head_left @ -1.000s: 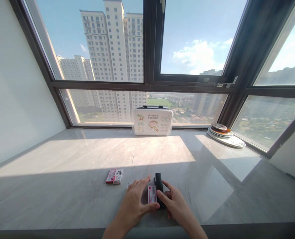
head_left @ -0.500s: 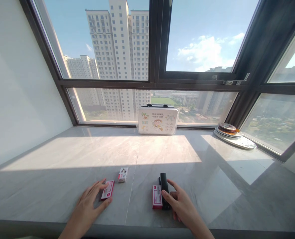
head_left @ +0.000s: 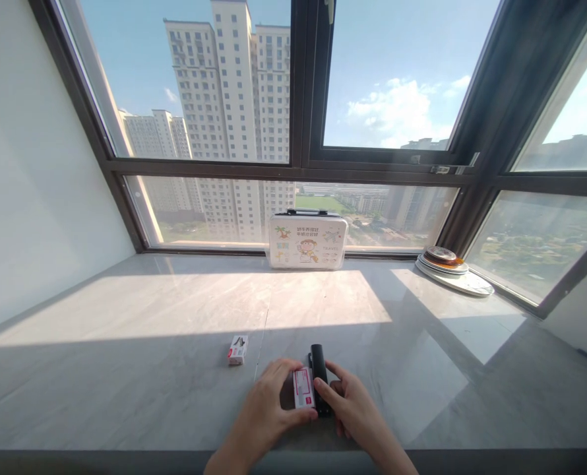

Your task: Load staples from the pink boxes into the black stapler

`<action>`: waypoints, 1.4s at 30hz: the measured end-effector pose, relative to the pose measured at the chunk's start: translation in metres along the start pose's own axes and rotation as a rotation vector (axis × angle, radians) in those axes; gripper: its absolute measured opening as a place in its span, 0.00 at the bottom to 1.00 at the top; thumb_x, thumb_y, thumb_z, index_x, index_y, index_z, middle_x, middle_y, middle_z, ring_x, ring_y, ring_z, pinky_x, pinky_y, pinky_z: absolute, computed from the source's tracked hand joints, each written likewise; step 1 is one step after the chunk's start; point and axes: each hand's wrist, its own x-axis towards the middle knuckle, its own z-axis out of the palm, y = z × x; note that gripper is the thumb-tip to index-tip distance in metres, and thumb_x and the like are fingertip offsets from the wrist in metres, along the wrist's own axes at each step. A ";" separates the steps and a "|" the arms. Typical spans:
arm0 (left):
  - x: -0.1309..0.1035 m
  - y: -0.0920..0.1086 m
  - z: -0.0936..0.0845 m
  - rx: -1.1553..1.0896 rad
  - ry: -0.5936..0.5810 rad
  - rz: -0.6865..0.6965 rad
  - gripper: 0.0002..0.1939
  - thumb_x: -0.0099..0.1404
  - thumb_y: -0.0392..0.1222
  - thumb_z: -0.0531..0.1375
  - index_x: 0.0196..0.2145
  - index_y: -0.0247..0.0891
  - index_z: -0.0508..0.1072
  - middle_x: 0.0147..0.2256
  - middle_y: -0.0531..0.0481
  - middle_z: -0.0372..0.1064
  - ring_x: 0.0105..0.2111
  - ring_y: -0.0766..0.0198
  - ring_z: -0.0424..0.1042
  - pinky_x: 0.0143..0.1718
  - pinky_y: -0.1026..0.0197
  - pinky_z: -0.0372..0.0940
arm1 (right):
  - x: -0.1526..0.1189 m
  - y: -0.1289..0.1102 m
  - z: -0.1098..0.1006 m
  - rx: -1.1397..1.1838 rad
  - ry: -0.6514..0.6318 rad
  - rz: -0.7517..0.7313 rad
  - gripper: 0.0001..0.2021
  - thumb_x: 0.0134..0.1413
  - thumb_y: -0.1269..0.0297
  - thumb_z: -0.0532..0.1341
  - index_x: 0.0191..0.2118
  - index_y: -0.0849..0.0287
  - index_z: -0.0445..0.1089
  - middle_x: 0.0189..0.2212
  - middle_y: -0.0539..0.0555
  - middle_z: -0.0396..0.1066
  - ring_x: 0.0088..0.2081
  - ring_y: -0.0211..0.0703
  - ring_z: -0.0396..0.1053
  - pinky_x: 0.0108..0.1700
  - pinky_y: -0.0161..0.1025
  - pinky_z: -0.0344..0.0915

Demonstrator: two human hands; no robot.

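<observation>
My left hand [head_left: 268, 402] grips a pink-and-white box [head_left: 304, 388] by its far and near ends, thumb at the near end. The box lies directly left of a black stapler [head_left: 319, 369], over the spot where a similar box was; that other box cannot be made out. My right hand [head_left: 340, 399] has its thumb and fingers around the stapler from the right side. A small white box [head_left: 237, 350] with red and black print rests on the marble surface, to the left and farther back.
The marble sill [head_left: 125, 389] stretches to the window, partly sunlit. A white case [head_left: 307, 243] with cartoon prints stands against the glass. Stacked plates and dishes [head_left: 452, 272] sit in the back right corner. A white wall [head_left: 36, 198] borders the left.
My left hand has moved right with the pink-and-white box, from beside the small white box to the stapler. My right hand stays on the stapler. The view has shifted slightly.
</observation>
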 end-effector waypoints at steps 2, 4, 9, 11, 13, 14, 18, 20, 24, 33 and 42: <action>0.007 0.001 0.010 -0.012 -0.058 -0.008 0.36 0.47 0.51 0.75 0.52 0.47 0.69 0.49 0.49 0.71 0.48 0.53 0.71 0.50 0.55 0.67 | 0.002 0.003 0.000 0.000 0.003 -0.003 0.42 0.56 0.36 0.59 0.66 0.61 0.56 0.20 0.42 0.63 0.12 0.33 0.58 0.12 0.30 0.52; 0.010 -0.002 0.016 -0.011 -0.071 -0.006 0.38 0.44 0.49 0.76 0.52 0.47 0.68 0.47 0.50 0.71 0.47 0.54 0.71 0.48 0.57 0.66 | 0.003 0.005 0.000 0.002 -0.001 -0.013 0.41 0.56 0.36 0.59 0.65 0.61 0.58 0.20 0.43 0.64 0.12 0.32 0.58 0.12 0.30 0.53; 0.014 -0.010 0.023 -0.005 -0.065 0.049 0.42 0.43 0.51 0.77 0.53 0.47 0.67 0.49 0.50 0.69 0.50 0.53 0.69 0.51 0.55 0.65 | 0.003 0.005 0.000 0.024 -0.010 -0.039 0.38 0.57 0.38 0.60 0.64 0.60 0.60 0.22 0.44 0.66 0.13 0.31 0.58 0.13 0.29 0.53; 0.014 -0.012 0.024 0.006 -0.061 0.057 0.45 0.42 0.52 0.77 0.56 0.46 0.66 0.51 0.47 0.68 0.52 0.50 0.68 0.54 0.52 0.64 | 0.002 0.004 0.001 0.038 0.000 -0.045 0.37 0.57 0.38 0.61 0.64 0.60 0.60 0.22 0.44 0.66 0.13 0.31 0.58 0.13 0.29 0.54; 0.012 -0.012 0.024 0.010 -0.061 0.064 0.50 0.40 0.55 0.78 0.59 0.46 0.63 0.54 0.45 0.66 0.54 0.48 0.66 0.56 0.50 0.63 | 0.002 0.003 0.001 0.050 0.012 -0.043 0.37 0.58 0.38 0.60 0.63 0.60 0.60 0.21 0.44 0.67 0.13 0.31 0.57 0.13 0.29 0.53; 0.011 -0.011 0.024 0.006 -0.060 0.065 0.53 0.39 0.56 0.78 0.60 0.47 0.62 0.55 0.45 0.66 0.54 0.48 0.66 0.57 0.49 0.62 | 0.002 0.002 0.001 0.059 0.019 -0.039 0.37 0.58 0.37 0.59 0.63 0.60 0.60 0.20 0.44 0.66 0.13 0.31 0.57 0.12 0.28 0.52; 0.006 -0.010 0.021 -0.035 -0.050 0.051 0.55 0.42 0.60 0.76 0.64 0.49 0.58 0.56 0.45 0.65 0.55 0.49 0.66 0.57 0.50 0.63 | 0.001 0.001 -0.002 0.104 0.050 -0.008 0.39 0.60 0.34 0.53 0.63 0.62 0.59 0.15 0.42 0.60 0.12 0.33 0.56 0.11 0.28 0.50; 0.005 -0.012 0.020 -0.048 -0.057 0.048 0.52 0.44 0.59 0.76 0.63 0.49 0.60 0.55 0.46 0.66 0.55 0.50 0.66 0.57 0.51 0.63 | -0.003 0.002 -0.006 0.108 0.051 0.018 0.41 0.58 0.32 0.54 0.64 0.62 0.58 0.14 0.42 0.59 0.12 0.34 0.57 0.11 0.28 0.50; 0.005 -0.019 0.022 -0.042 -0.055 0.040 0.46 0.46 0.57 0.75 0.59 0.47 0.65 0.53 0.46 0.68 0.53 0.50 0.68 0.56 0.52 0.64 | -0.015 0.004 -0.014 0.086 -0.002 0.066 0.43 0.55 0.30 0.54 0.64 0.60 0.58 0.17 0.42 0.59 0.13 0.33 0.57 0.12 0.29 0.51; -0.001 -0.019 0.033 0.105 -0.022 0.089 0.60 0.42 0.62 0.75 0.67 0.47 0.54 0.60 0.41 0.62 0.59 0.42 0.62 0.60 0.43 0.61 | -0.030 -0.001 -0.019 -0.044 -0.007 -0.030 0.38 0.58 0.38 0.59 0.65 0.60 0.60 0.27 0.46 0.60 0.19 0.32 0.57 0.17 0.31 0.54; -0.005 -0.079 -0.070 0.422 0.556 -0.400 0.25 0.68 0.65 0.52 0.43 0.40 0.70 0.43 0.42 0.73 0.45 0.47 0.71 0.47 0.48 0.64 | -0.038 -0.008 -0.031 -0.366 0.074 -0.024 0.45 0.51 0.48 0.67 0.70 0.61 0.53 0.29 0.47 0.65 0.31 0.41 0.66 0.33 0.35 0.61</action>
